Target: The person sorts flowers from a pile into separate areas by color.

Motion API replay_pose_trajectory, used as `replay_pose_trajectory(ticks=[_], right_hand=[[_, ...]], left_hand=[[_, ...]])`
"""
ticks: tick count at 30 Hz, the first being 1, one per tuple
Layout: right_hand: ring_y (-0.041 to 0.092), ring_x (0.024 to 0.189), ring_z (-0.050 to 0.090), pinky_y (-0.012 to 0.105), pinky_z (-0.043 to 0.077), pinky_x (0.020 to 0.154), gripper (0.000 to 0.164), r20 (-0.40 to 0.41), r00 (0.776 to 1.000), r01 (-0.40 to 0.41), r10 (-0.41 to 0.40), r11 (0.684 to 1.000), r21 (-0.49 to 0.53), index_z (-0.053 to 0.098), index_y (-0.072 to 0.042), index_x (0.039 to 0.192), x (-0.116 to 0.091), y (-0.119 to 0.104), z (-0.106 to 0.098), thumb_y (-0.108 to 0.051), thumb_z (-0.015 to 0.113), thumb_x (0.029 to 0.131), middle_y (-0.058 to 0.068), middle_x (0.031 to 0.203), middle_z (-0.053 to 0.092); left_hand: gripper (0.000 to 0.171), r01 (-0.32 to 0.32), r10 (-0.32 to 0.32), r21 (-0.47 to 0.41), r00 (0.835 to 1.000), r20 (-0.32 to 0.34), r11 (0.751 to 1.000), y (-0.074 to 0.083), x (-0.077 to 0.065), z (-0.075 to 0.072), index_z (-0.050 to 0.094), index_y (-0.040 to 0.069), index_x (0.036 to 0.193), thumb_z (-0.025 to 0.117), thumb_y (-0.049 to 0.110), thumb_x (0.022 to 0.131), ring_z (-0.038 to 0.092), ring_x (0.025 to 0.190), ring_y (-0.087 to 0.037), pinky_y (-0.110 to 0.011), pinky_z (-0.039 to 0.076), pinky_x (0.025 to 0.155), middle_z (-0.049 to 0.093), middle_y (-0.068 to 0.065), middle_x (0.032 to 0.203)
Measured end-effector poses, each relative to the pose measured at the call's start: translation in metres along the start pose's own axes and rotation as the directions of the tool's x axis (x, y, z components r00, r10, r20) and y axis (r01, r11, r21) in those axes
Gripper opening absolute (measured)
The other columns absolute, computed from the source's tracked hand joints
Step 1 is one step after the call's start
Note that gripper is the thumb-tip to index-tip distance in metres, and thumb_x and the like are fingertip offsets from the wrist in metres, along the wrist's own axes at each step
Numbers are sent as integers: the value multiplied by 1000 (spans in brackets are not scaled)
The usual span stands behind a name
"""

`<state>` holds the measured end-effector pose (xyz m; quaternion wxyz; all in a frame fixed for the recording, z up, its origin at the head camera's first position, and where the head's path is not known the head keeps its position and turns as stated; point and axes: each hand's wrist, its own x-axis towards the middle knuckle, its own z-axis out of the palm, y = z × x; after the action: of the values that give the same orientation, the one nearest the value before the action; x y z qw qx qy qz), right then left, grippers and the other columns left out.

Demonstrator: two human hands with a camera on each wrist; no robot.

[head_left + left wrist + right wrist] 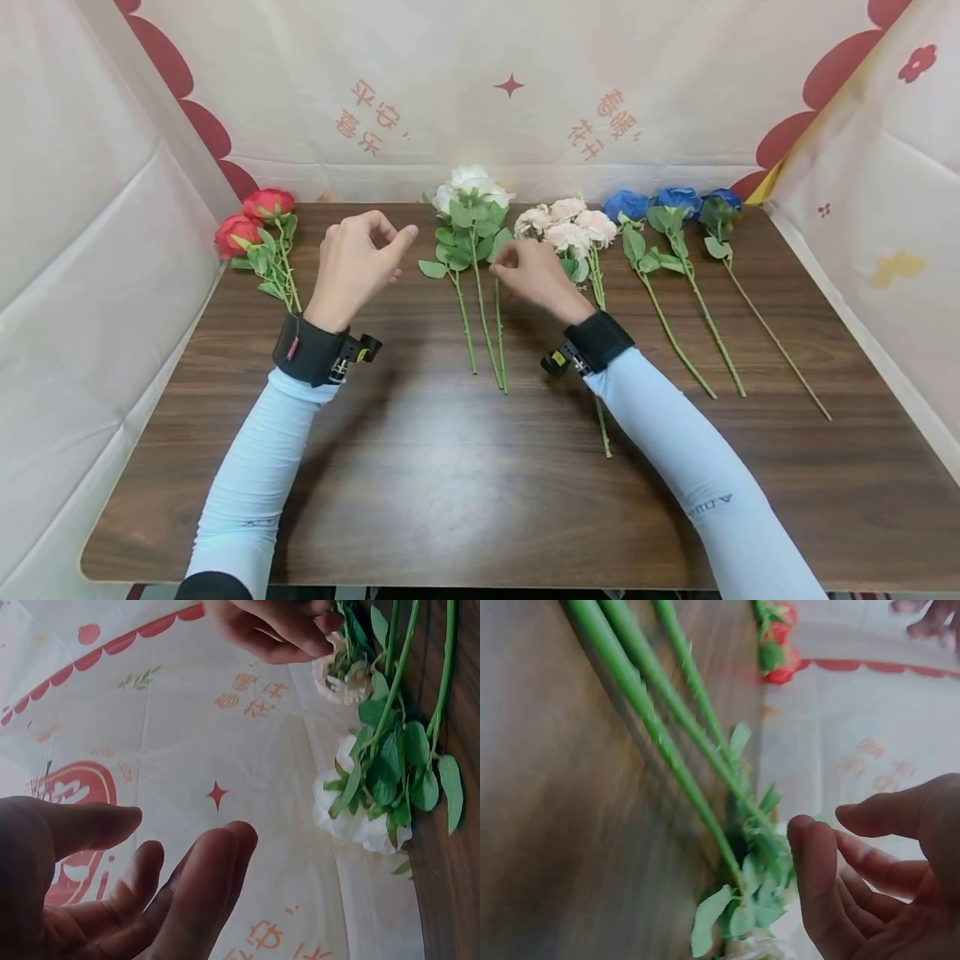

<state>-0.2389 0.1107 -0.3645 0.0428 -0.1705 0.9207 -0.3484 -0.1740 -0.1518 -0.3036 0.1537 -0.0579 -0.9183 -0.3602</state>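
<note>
My left hand (355,265) hovers over the table between the red and the white flowers, its thumb and fingers loosely bent and apart. In the left wrist view nothing lies between those fingertips (238,838). My right hand (542,277) is beside the white roses (471,190), fingertips close to their leaves in the head view. Its thumb and forefinger stand slightly apart with nothing between them in the right wrist view. Just behind that hand lie pale pink flowers (567,237), their stems partly hidden by my right wrist. The white roses' green stems (483,321) point toward me.
Two red roses (255,218) lie at the far left of the brown table (420,492). Three blue roses (678,200) with long stems lie at the right. A pale printed cloth (480,92) hangs along the back and sides.
</note>
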Motion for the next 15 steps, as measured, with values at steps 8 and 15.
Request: replay_pose_trajectory(ticks=[8,15], right_hand=[[27,69,75,31,57,58,15,16,999,35,-35,998,56,74,-8,107,-42,-14,-26,-20,69,98,12,87,78],[30,70,74,31,58,57,15,25,1000,9,-11,996,84,73,-8,108,-55,-19,-38,-19,68,99,17,89,77]], left_hand=[[34,-35,35,2,997,70,999,11,-7,13,69,17,83,65,47,99,66,63,-19,-34,45,71,72,0,64],[33,-32,30,8,993,117,999,13,-7,21,70,16,84,66,46,98,66,63,-20,-35,45,65,72,-1,64]])
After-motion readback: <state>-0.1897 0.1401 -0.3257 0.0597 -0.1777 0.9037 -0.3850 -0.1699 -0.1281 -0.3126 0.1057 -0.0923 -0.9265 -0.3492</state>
